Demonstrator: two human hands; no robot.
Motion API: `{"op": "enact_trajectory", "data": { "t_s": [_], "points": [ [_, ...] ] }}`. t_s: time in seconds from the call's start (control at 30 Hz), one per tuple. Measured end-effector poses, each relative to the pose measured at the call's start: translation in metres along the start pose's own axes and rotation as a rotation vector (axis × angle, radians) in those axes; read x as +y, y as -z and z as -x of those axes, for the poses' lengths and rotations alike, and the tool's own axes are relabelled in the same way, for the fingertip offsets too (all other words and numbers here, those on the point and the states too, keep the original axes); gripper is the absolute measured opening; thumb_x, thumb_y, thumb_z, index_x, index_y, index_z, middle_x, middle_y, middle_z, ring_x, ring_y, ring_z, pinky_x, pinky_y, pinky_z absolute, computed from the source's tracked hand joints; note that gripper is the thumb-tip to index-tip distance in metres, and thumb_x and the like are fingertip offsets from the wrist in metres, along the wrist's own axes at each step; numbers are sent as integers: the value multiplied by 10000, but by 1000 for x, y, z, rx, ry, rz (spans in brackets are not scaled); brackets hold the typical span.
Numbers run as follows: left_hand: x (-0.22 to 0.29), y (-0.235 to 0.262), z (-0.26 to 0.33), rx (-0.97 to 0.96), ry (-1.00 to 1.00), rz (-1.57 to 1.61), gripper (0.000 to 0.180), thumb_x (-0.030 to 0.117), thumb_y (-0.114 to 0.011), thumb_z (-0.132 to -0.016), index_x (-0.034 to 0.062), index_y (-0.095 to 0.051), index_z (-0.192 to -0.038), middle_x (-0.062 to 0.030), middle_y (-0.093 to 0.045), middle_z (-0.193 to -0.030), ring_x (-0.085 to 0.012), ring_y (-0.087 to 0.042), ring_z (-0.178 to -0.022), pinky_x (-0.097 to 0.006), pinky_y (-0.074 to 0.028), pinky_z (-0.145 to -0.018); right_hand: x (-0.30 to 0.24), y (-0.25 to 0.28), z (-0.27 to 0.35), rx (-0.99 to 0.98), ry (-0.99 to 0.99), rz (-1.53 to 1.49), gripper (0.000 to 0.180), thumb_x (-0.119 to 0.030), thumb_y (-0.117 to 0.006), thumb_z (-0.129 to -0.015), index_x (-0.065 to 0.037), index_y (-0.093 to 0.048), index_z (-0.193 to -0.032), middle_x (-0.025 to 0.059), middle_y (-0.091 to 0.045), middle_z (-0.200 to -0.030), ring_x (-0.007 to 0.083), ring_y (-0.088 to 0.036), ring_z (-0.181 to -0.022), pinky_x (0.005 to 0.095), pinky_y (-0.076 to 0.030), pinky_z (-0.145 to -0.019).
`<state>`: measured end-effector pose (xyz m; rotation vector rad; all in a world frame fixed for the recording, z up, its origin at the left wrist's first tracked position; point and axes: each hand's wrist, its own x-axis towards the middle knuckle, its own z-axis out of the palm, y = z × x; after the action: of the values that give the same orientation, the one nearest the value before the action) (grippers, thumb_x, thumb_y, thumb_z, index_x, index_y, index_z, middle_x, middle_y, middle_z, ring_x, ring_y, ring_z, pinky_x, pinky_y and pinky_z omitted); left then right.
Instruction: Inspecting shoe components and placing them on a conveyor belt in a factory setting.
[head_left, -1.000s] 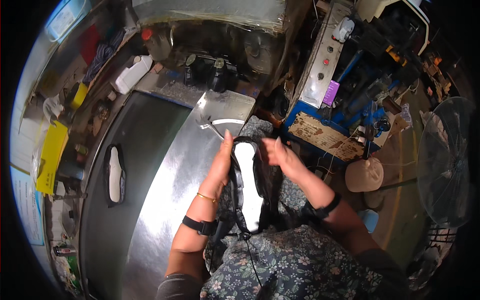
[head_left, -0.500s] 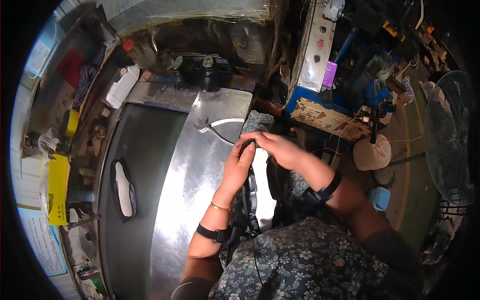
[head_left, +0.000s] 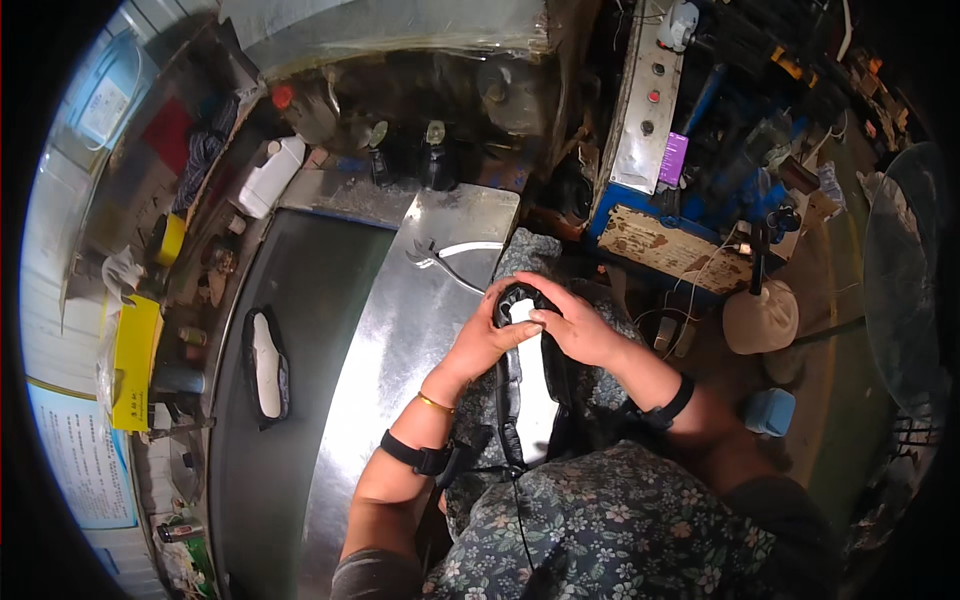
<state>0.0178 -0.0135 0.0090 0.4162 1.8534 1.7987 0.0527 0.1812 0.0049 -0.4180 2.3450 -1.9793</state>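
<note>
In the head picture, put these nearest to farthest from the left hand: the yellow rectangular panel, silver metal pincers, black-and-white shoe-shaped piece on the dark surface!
1. Silver metal pincers: ahead and left of the left hand.
2. Shoe-shaped piece: farther left.
3. Yellow panel: farthest left.

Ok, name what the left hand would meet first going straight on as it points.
The left hand would likely meet the right hand first, at the far end of the black-and-white piece; depth is hard to judge.

Black-rimmed white piece (head_left: 533,400) partly covered by fingers (head_left: 557,297), fan (head_left: 905,290) seemingly blurred, wall sheet (head_left: 85,460) print too small to read
</note>
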Motion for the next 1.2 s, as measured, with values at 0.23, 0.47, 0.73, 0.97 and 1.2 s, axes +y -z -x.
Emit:
{"op": "enact_trajectory", "data": {
  "t_s": [0.23,0.47,0.73,0.97,1.2],
  "points": [
    [32,-69,10,-30,-521,-590,780,311,-756,-807,8,-384,-1422,-241,-412,-1437,-402,-342,-1370,-455,-262,-1136,-10,77,21,-15,-415,-770,455,-280,-521,-1006,0,-485,-1363,78,-497,-1387,160,-454,-1275,329,-366,-1076],
    [46,-76,38,-476,-528,-120,642,231,-654,-917,26,-363,-1452,-182,-423,-1468,-299,-458,-1328,-374,-385,-1076,-40,119,154,-171,-291,-52,520,-161,-582,-943,-90,-389,-1420,108,-478,-1400,218,-509,-1238,350,-397,-1075],
    [-17,47,70,538,-73,-505,351,175,-689,-878,10,-632,-1183,-170,-673,-1133,-278,-661,-1040,-351,-505,-908,23,111,96,551,-385,-922,578,-447,-480,-926,-41,-512,-1336,119,-584,-1301,264,-585,-1161,422,-441,-1040],
    [-39,90,147,870,229,-566,329,161,-664,-887,0,-635,-1173,-189,-673,-1116,-302,-665,-1017,-360,-511,-890,67,63,-176,316,185,16,726,-194,-671,-857,-34,-284,-1450,172,-499,-1317,274,-486,-1227,363,-369,-1048],
    [-53,129,197,994,301,-913,435,186,-700,-825,-10,-582,-1196,-227,-620,-1199,-406,-600,-1099,-429,-496,-949,179,-6,-376,258,-20,209,1055,-360,-777,-789,-34,-91,-1521,282,-368,-1450,357,-407,-1325,396,-332,-1091]
  ]
}}
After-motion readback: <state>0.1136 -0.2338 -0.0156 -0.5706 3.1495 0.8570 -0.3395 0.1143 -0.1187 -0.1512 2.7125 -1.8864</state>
